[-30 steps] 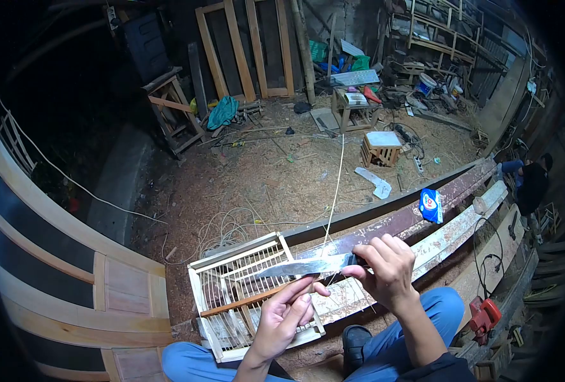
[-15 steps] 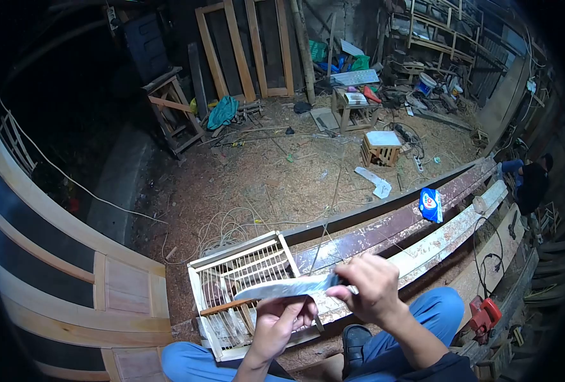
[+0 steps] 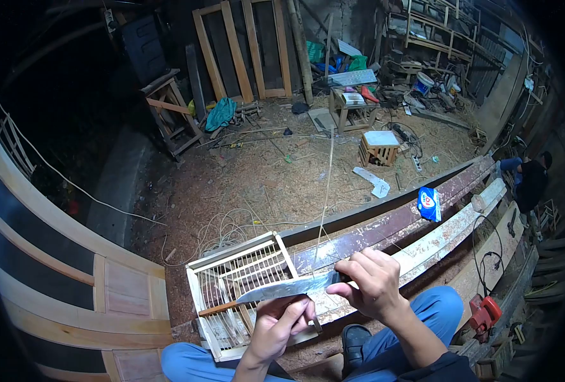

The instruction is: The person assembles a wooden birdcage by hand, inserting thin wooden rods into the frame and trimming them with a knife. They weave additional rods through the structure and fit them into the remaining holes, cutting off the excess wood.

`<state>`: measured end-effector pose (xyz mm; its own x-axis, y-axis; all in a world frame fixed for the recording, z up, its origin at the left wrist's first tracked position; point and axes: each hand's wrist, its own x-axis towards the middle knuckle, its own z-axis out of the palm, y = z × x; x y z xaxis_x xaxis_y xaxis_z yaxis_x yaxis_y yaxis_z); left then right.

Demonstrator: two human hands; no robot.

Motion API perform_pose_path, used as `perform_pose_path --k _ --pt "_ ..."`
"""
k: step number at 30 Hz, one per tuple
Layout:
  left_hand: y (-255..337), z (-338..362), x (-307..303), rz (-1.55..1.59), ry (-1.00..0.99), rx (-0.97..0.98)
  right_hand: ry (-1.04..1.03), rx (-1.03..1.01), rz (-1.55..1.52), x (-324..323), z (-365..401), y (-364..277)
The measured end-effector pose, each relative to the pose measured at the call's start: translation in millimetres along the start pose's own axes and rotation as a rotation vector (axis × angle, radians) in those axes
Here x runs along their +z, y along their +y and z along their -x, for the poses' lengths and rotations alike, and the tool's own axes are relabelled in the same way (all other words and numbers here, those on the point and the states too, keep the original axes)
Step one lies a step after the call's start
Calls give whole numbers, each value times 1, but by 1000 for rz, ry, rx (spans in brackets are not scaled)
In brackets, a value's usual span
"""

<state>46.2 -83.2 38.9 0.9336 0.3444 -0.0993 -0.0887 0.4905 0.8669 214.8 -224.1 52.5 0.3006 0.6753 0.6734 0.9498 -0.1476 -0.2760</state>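
In my right hand [image 3: 375, 283] is the dark handle of a large knife [image 3: 286, 288], its broad blade pointing left. My left hand [image 3: 281, 326] is closed just below the blade, thumb and fingers pinched on a thin pale strip [image 3: 324, 210], which looks like bamboo. The strip rises steeply past the blade, and its lower part is partly hidden by knife and fingers. Behind my left hand lies a wooden cage frame [image 3: 193, 290] with many thin bars. An orange-brown wooden piece [image 3: 222, 307] crosses it.
Long weathered beams [image 3: 391, 232] run to the right, bearing a blue and white packet [image 3: 429, 204]. A red power tool [image 3: 484, 316] sits at right. Framed wooden panels [image 3: 126, 286] stand at left. Beyond are a small crate [image 3: 379, 151] and coiled cord [image 3: 222, 232]. Another person [image 3: 532, 181] is at far right.
The strip now stands more upright and shows clearly, where before it was blurred. The knife blade has shifted slightly right along with small hand movement; both grips stay the same.
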Motion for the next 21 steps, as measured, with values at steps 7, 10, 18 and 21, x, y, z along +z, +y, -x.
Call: perform_pose_path --k 7,10,18,21 --pt "4 6 5 -72 -37 114 215 255 95 -17 -5 36" --pt "15 6 6 -37 -23 59 173 179 -4 -15 -1 26" --pt "17 9 5 45 -33 -22 -29 -8 -88 0 0 -18" --pt "13 8 5 78 -27 -22 -39 -3 -79 3 1 -17"
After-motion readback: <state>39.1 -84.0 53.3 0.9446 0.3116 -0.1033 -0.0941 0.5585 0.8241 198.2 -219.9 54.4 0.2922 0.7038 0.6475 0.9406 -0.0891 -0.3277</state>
